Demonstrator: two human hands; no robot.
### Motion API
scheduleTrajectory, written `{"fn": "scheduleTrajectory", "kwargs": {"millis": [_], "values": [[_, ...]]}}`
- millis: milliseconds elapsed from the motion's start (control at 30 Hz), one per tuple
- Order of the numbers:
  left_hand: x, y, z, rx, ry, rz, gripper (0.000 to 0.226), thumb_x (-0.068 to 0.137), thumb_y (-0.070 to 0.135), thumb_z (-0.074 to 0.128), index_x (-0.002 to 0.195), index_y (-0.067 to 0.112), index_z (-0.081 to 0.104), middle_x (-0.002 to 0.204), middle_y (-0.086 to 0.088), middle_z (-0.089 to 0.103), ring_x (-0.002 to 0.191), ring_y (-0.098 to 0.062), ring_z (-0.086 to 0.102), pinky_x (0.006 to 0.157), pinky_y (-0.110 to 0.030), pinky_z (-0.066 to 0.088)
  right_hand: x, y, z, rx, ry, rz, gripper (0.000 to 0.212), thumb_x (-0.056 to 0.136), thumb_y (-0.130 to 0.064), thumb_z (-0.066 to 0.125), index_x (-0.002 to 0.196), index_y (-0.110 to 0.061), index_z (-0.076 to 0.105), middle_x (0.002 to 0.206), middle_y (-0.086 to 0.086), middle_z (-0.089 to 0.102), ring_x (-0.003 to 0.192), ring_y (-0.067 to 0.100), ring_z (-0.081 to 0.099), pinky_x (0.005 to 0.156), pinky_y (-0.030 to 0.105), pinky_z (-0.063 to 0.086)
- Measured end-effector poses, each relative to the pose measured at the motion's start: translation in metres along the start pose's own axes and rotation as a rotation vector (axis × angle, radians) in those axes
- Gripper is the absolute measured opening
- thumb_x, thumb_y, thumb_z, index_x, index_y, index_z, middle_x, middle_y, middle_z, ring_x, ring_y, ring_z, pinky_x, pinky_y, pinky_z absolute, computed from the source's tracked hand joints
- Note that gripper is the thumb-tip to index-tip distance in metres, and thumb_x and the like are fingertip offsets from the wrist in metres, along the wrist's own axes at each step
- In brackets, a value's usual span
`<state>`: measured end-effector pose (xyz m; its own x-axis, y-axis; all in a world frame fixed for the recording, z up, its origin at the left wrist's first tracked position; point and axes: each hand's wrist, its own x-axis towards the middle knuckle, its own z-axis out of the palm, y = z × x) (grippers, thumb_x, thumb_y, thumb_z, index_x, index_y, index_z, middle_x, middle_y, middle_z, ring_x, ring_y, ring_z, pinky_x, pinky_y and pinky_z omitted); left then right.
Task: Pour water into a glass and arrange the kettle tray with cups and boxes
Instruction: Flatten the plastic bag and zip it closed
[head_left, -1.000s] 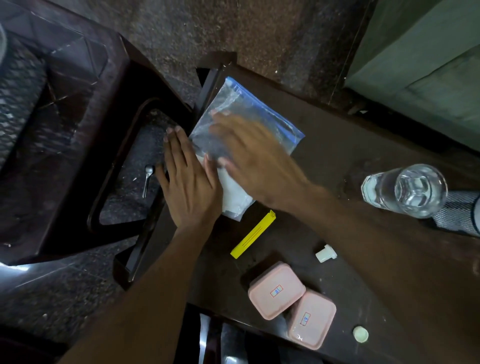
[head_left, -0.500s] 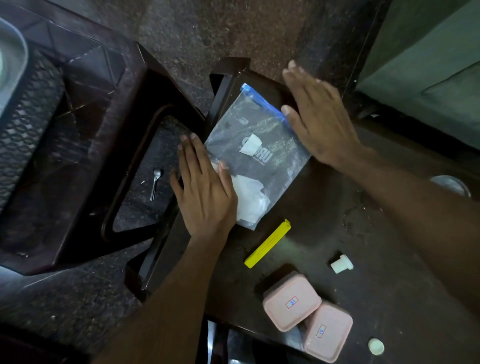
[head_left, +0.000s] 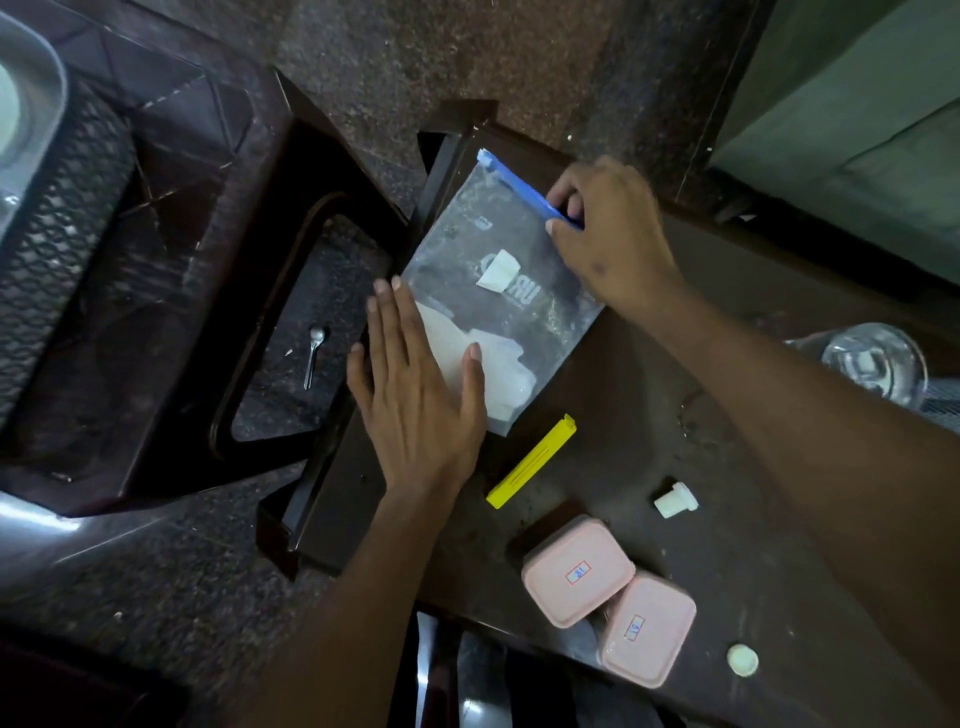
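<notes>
Okay, left hand (head_left: 415, 410): I'm pressing it flat, fingers straight and together, on the near-left part of the zip bag (head_left: 498, 291), holding nothing.
Right hand (head_left: 613, 234): I'm pinching the blue zip strip (head_left: 519, 184) at its right end, fingertips curled onto it.
Zip bag: it's lying flat at the far-left corner of the dark table (head_left: 675, 426), white stuff inside bunched toward my left hand, a small white tag showing mid-bag.
Yellow clip (head_left: 532, 462): lying on the table just beside the bag's near corner, not touching my hands.
Pink boxes (head_left: 576, 571) and (head_left: 649, 626): two lidded ones sitting touching each other at the near edge of the table, labels on top.
Glass (head_left: 872, 364): standing at the right edge of view, water in it, well apart from the bag.
White plug (head_left: 675, 500): lying between the clip and my right forearm.
White cap (head_left: 742, 660): lying near the right box.
Spoon (head_left: 313, 353): lying on the floor, seen through the chair (head_left: 156, 260) opening to the left.
Kettle tray: I'm not seeing it in view.
</notes>
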<state>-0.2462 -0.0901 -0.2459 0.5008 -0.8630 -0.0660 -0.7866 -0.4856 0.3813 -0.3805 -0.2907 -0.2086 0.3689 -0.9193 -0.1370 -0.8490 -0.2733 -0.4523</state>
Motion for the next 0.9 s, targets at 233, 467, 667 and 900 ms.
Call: {"fn": "scheduleTrajectory", "kwargs": {"millis": [233,467,667,900], "values": [[-0.013,0.016,-0.008,0.089,-0.005,0.047,0.082,0.105,0.060,0.047,0.171,0.020,0.021,0.178,-0.008,0.021,0.157,-0.024,0.032,0.115,-0.047,0.027,0.017,-0.007,-0.016,0.019,-0.017,-0.087,0.010,0.093,-0.017,0.065,0.103,-0.019,0.063,0.101,-0.003,0.062,0.094,0.018,0.061,0.077,0.029,0.045],[0.024,0.032,-0.011,0.141,0.064,0.180,0.071,0.104,0.061,0.047,0.165,0.028,0.036,0.174,-0.009,0.029,0.150,-0.029,0.039,0.110,-0.051,0.030,0.019,-0.009,-0.022,-0.049,0.007,-0.123,0.023,0.093,-0.015,0.064,0.115,-0.020,0.067,0.114,0.005,0.072,0.103,0.025,0.067,0.095,0.046,0.054],[0.059,0.040,0.006,0.146,-0.139,0.629,0.062,0.111,0.045,0.037,0.169,0.026,0.030,0.179,-0.002,0.020,0.165,-0.018,0.021,0.127,-0.047,0.023,0.024,0.000,-0.013,-0.041,-0.058,-0.132,0.035,0.084,-0.015,0.075,0.118,-0.022,0.067,0.119,0.004,0.068,0.108,0.021,0.064,0.088,0.034,0.052],[0.062,0.032,0.020,0.140,-0.194,0.645,0.062,0.113,0.041,0.032,0.172,0.025,0.020,0.181,-0.002,0.009,0.167,-0.017,0.009,0.128,-0.048,0.022,0.010,-0.005,-0.017,-0.167,-0.085,-0.253,0.045,0.082,0.000,0.074,0.122,-0.017,0.060,0.124,0.007,0.060,0.116,0.026,0.053,0.091,0.039,0.048]]}}
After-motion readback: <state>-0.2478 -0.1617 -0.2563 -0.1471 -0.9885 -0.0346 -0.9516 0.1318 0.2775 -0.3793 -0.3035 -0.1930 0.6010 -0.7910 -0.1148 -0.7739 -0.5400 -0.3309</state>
